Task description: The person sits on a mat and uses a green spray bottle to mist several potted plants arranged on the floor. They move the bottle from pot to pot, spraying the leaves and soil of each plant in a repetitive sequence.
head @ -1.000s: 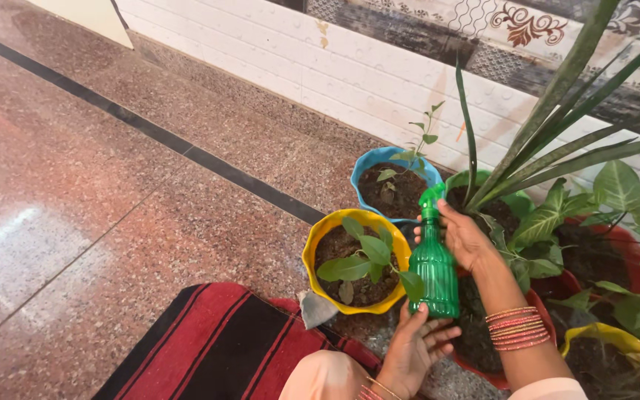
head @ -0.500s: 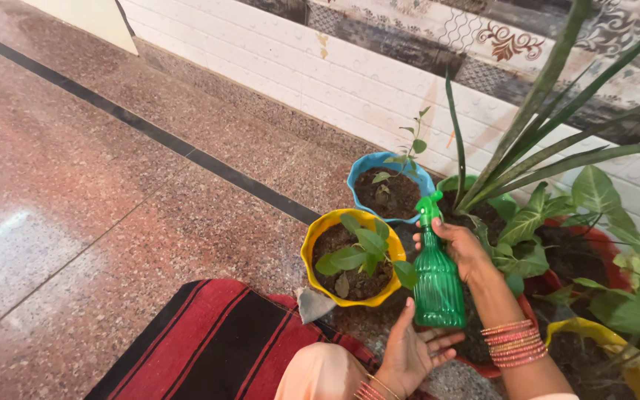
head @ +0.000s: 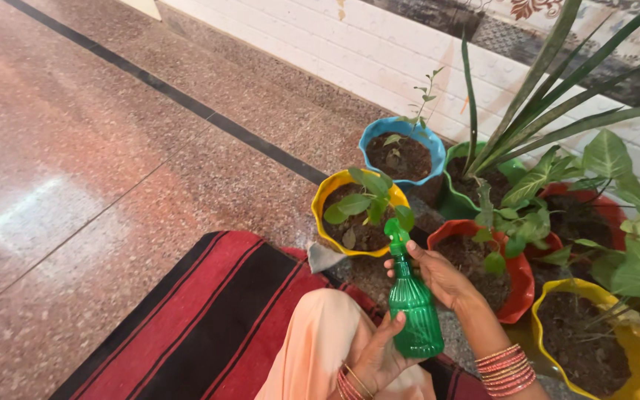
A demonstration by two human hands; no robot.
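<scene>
A green ribbed plastic spray bottle [head: 413,305] stands upright between my two hands. My right hand [head: 436,272] wraps its neck just under the green trigger head, which points at the yellow pot [head: 324,201] with a small leafy plant. My left hand [head: 378,354] cups the bottle's base from below, above my knee in peach cloth. Pink bangles circle both wrists.
A blue pot [head: 374,133] with a thin seedling stands behind the yellow one. Right of it are a green pot [head: 451,199] with long blade leaves, red pots [head: 518,290] and another yellow pot [head: 632,378]. A red and black striped mat [head: 198,326] lies on the speckled stone floor.
The bottle and both hands have come back toward me and lower, away from the blue pot. The spray head now sits by the yellow pot's near rim.
</scene>
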